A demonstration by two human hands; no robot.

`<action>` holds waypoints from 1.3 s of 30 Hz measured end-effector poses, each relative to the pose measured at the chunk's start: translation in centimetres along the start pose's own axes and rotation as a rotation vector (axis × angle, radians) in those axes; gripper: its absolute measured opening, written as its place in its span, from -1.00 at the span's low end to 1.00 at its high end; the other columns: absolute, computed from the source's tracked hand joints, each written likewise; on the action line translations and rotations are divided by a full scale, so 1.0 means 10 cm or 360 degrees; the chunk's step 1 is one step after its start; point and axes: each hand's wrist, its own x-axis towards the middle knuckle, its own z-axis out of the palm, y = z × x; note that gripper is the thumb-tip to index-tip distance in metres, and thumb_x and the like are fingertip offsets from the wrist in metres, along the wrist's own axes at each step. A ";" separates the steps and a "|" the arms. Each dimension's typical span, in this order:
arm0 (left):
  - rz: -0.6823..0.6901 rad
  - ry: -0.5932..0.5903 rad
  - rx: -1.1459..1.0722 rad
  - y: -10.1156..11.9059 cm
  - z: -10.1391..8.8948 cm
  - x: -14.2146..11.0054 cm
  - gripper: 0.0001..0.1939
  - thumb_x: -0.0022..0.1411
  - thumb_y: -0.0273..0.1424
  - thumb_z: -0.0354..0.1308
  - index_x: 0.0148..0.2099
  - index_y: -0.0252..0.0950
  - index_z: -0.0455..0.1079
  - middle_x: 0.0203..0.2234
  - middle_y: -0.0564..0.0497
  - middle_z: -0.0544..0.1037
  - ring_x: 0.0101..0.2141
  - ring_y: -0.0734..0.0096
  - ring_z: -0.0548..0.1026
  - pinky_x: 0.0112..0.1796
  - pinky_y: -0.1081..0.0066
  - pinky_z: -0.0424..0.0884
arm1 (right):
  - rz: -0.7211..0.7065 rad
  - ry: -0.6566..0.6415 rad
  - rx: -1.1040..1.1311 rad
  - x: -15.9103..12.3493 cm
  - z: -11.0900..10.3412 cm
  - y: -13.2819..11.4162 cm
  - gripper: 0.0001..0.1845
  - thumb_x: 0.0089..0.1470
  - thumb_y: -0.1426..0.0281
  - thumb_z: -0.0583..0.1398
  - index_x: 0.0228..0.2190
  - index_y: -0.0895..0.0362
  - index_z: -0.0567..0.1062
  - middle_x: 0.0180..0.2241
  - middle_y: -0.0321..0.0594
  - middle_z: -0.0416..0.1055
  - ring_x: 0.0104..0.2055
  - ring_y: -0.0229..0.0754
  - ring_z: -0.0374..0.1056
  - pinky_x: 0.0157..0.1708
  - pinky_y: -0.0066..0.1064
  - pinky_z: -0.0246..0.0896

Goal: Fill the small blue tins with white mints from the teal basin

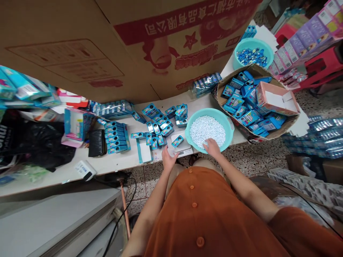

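Small white candies (207, 127) fill much of a turquoise basin (229, 134). My right hand (213, 147) reaches over its near rim, fingers curled together among the candies; the fingertips are partly hidden. My left hand (169, 159) is at the table's front edge, thumb and fingers apart, holding nothing. Just beside it is a white scale (184, 152) with a blue tin (177, 141) lying on it. Left of the scale, several small blue tins (160, 121) sit in a loose cluster. A turquoise-edged white tray or opened box (144, 152) lies by them.
An open carton (248, 101) of blue packets stands right of the basin. Behind it is another basin (254, 53) with blue pieces. A large cardboard box (128, 53) borders the table's back. Stacked blue boxes (116, 137) and a black wallet (96, 142) lie left.
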 end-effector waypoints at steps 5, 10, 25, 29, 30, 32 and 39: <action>0.0111 -0.0073 -0.0073 0.15 0.16 0.44 -0.37 -0.03 -0.22 0.28 0.07 -0.32 0.24 -0.05 -0.20 0.40 0.01 0.05 0.34 0.03 0.13 0.26 | -0.0080 0.0243 0.0089 -0.10 0.01 -0.02 -0.65 0.16 0.27 0.02 -0.10 0.20 0.39 -0.10 0.00 0.32 -0.03 -0.02 0.19 -0.01 -0.23 0.10; -0.0033 -0.0113 -0.0230 0.22 0.13 0.48 -0.60 0.04 -0.26 0.22 -0.07 -0.28 0.32 -0.25 -0.09 0.50 -0.20 0.17 0.46 -0.15 0.21 0.38 | -0.0048 0.0254 0.0131 -0.08 0.03 -0.03 -0.68 0.15 0.29 0.04 -0.13 0.18 0.41 -0.12 -0.03 0.34 -0.06 -0.04 0.19 -0.04 -0.24 0.11; 0.0827 -0.0013 -0.0171 1.63 -0.49 0.33 -0.64 0.11 -0.33 0.20 -0.02 -0.24 0.35 -0.29 -0.05 0.40 -0.21 0.26 0.36 -0.15 0.28 0.31 | 0.0038 0.0152 0.0156 -0.09 -0.03 -0.09 -0.71 0.17 0.31 0.01 -0.18 0.16 0.43 -0.16 -0.08 0.35 -0.09 -0.08 0.19 -0.06 -0.31 0.06; 0.0833 -0.0103 -0.0108 1.60 -0.30 0.40 -0.60 0.13 -0.33 0.17 0.04 -0.23 0.32 -0.26 -0.06 0.38 -0.19 0.24 0.34 -0.12 0.27 0.29 | 0.0007 0.0165 0.0159 -0.09 -0.03 -0.08 -0.72 0.17 0.32 0.01 -0.19 0.17 0.43 -0.19 -0.09 0.36 -0.11 -0.09 0.19 -0.09 -0.33 0.06; 0.0849 -0.0117 -0.0094 1.59 -0.28 0.40 -0.60 0.13 -0.33 0.17 0.04 -0.23 0.32 -0.26 -0.06 0.37 -0.18 0.23 0.33 -0.12 0.27 0.28 | 0.0013 0.0169 0.0158 -0.09 -0.03 -0.08 -0.72 0.17 0.32 0.01 -0.20 0.17 0.43 -0.19 -0.09 0.36 -0.12 -0.10 0.19 -0.09 -0.33 0.06; 0.0880 -0.0167 -0.0055 1.58 -0.25 0.42 -0.62 0.13 -0.33 0.16 0.02 -0.24 0.33 -0.28 -0.06 0.37 -0.21 0.22 0.33 -0.15 0.27 0.29 | 0.0035 0.0174 0.0149 -0.09 -0.03 -0.09 -0.73 0.17 0.32 0.02 -0.21 0.16 0.43 -0.20 -0.10 0.36 -0.12 -0.10 0.19 -0.10 -0.33 0.06; 0.0876 -0.0272 0.0066 1.51 -0.20 0.42 -0.62 0.11 -0.35 0.16 0.01 -0.24 0.34 -0.31 -0.07 0.36 -0.22 0.18 0.32 -0.16 0.24 0.29 | 0.0065 0.0144 0.0134 -0.10 -0.05 -0.10 -0.77 0.15 0.33 0.04 -0.23 0.15 0.43 -0.21 -0.12 0.36 -0.13 -0.11 0.20 -0.13 -0.35 0.07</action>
